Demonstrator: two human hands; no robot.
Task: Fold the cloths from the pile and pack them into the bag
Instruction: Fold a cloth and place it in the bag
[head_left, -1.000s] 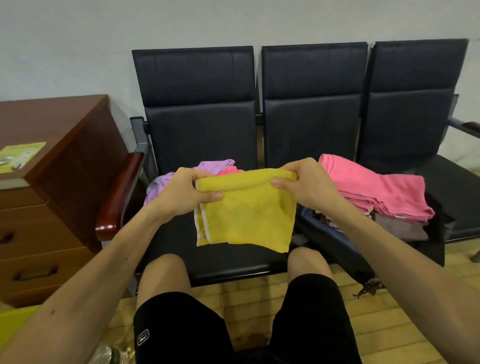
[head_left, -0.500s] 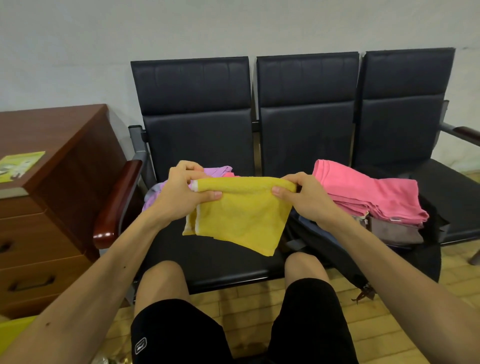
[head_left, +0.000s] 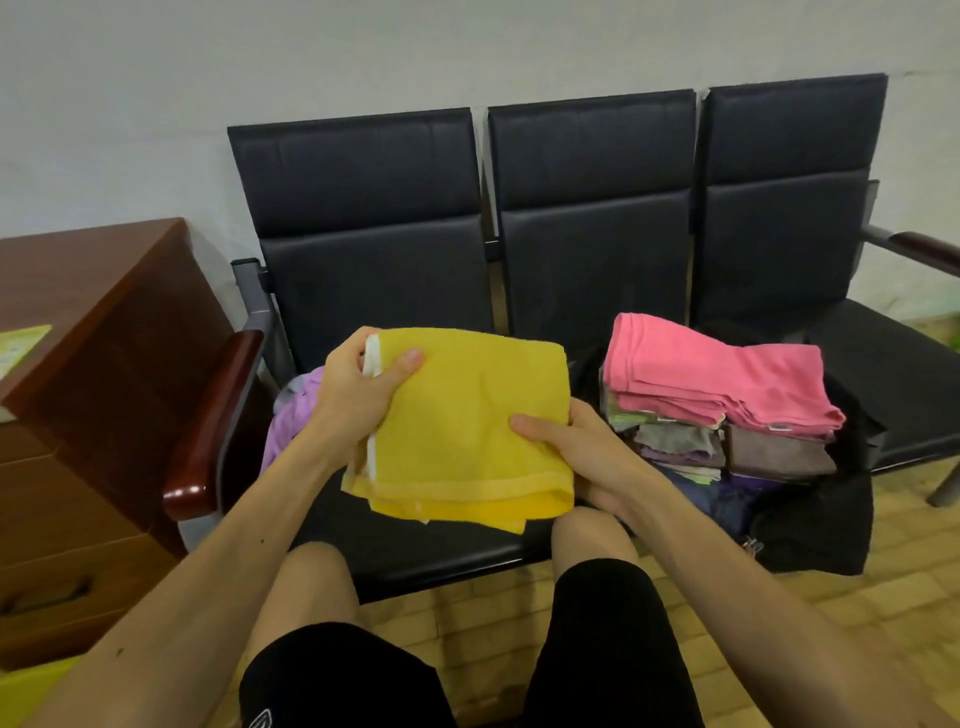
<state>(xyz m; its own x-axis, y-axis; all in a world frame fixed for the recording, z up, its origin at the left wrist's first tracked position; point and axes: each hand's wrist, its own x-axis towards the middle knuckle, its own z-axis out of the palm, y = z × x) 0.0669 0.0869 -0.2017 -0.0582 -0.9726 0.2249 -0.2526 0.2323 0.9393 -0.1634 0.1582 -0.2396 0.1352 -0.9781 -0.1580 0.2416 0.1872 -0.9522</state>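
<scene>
A folded yellow cloth lies flat between my hands above the left seat. My left hand grips its left edge, thumb on top. My right hand holds its right side, thumb on top and fingers underneath. Behind my left hand, a purple cloth of the unfolded pile shows on the seat. On the middle seat a black bag stands open, holding a stack of folded cloths with a pink cloth on top and brown and green ones under it.
A row of three black chairs stands against the wall, with a wooden armrest at the left end. A brown wooden drawer cabinet stands to the left. My knees in black shorts are below the seat edge.
The yellow cloth hung from its top edge before; now it is folded over and lies flat. My right hand has dropped to its right side.
</scene>
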